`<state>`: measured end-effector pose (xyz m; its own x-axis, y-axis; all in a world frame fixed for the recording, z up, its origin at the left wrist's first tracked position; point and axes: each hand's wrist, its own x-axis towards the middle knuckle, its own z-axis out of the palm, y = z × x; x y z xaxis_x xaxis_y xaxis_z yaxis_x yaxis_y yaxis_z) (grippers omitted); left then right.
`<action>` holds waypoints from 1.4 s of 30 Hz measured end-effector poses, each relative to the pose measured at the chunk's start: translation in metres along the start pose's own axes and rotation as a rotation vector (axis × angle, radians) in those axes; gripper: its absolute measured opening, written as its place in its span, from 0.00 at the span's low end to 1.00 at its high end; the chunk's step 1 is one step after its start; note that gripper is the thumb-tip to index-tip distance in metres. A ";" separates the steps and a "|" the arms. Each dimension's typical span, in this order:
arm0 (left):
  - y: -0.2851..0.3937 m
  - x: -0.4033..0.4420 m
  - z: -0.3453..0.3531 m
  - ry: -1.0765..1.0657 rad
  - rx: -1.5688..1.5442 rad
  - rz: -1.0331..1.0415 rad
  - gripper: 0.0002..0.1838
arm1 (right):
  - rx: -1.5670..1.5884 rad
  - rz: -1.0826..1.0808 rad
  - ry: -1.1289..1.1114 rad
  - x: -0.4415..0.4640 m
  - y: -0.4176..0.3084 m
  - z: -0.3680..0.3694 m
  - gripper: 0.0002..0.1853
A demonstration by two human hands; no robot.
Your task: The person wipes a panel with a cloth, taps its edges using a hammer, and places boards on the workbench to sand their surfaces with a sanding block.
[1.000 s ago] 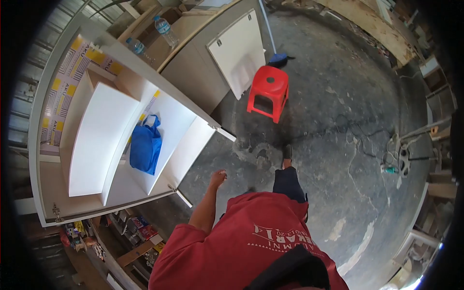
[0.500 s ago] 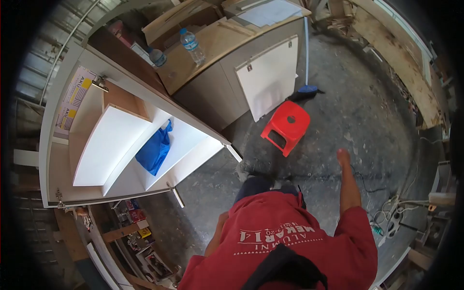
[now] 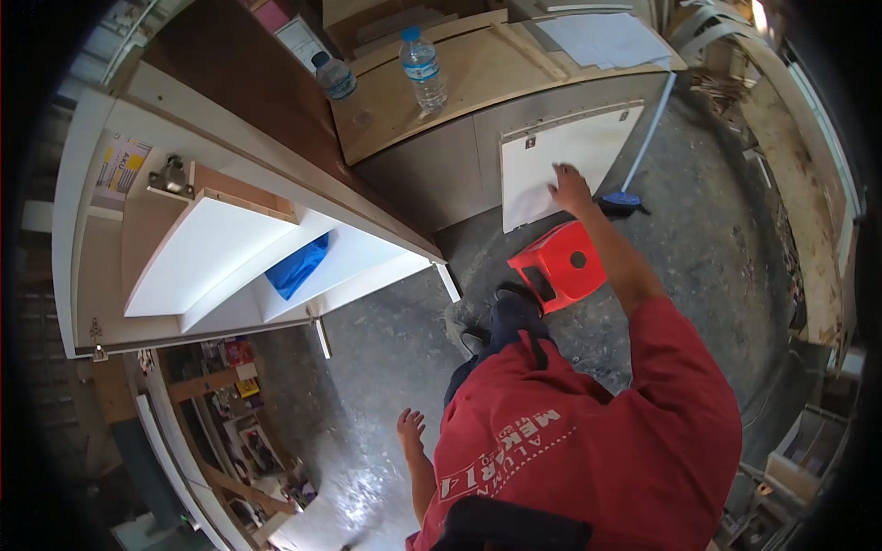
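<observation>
My right hand reaches forward with its fingers apart, in front of a white cabinet door that leans on the counter's front. Two hinges show near the door's upper edge. Whether the fingers touch the door I cannot tell. Beneath my right forearm stands a red plastic stool, partly covered by the arm. My left hand hangs low over the floor, fingers spread, nothing in it.
To the left is an open white cabinet with a blue bag inside. Water bottles and papers lie or stand on the counter. A blue broom is beyond the stool. Timber lines the right side.
I have stepped closer to the stool and turned. My right hand has swung from the right side to in front of the white door. My left hand has come into view.
</observation>
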<state>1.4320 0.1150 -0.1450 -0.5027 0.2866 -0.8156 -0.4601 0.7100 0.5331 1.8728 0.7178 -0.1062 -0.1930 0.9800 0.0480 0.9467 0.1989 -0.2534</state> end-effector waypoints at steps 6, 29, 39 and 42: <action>-0.108 -0.084 0.031 0.118 -0.057 -0.214 0.26 | -0.214 -0.018 -0.063 0.105 0.014 -0.009 0.40; -0.148 -0.154 0.186 0.514 -0.397 -0.166 0.25 | -0.365 -0.778 -0.525 0.076 0.011 -0.065 0.22; -0.101 -0.101 0.133 0.396 -1.003 0.055 0.22 | 0.017 -1.077 -0.623 -0.065 -0.242 -0.122 0.15; -0.067 -0.068 0.080 0.368 -1.161 0.043 0.32 | 0.048 -1.225 -0.631 -0.130 -0.337 -0.129 0.14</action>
<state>1.5552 0.0994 -0.1430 -0.6241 -0.0374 -0.7805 -0.7242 -0.3472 0.5958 1.6115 0.5238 0.0972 -0.9843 0.0105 -0.1761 0.0814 0.9124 -0.4011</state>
